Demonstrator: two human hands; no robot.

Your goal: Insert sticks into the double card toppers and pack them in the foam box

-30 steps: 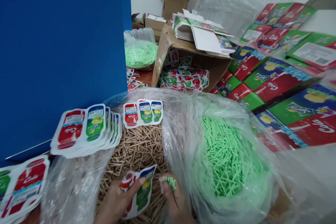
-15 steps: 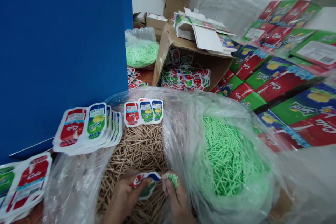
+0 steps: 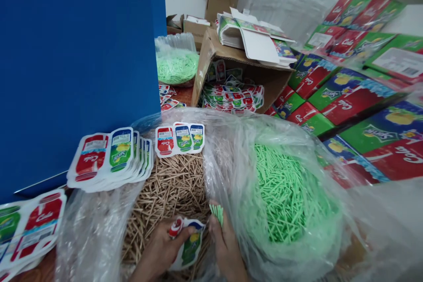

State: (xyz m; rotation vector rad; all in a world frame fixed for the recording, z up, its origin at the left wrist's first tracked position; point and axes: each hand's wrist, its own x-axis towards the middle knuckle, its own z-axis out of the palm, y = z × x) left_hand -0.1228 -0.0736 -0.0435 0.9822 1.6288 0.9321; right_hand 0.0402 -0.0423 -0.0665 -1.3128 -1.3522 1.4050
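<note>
My left hand (image 3: 161, 246) pinches a printed Cola and Sprite packet (image 3: 189, 246). The packet's red Cola half curls up near the fingers, while its green Sprite half hangs flat toward the right. A small bunch of green sticks (image 3: 216, 213) pokes out of my right hand (image 3: 224, 246), whose fingers are closed around it. Both hands are over a clear plastic bag of brown sticks (image 3: 178, 180). On those sticks' far edge lie several matching packets (image 3: 165, 141). To the right, green sticks (image 3: 284, 194) fill a second clear bag (image 3: 243, 211).
A fanned stack of packets (image 3: 94, 158) sits at the left, with another pile (image 3: 36, 224) closer to me. A blue panel (image 3: 79, 61) rises behind them. Beyond the bags, a cardboard box (image 3: 203, 68) holds loose packets. Wrapped printed boxes (image 3: 360, 92) are stacked at the right.
The packet has come away from my right fingers and turned, so more of its Sprite face shows. My right hand has risen slightly, still holding the green sticks.
</note>
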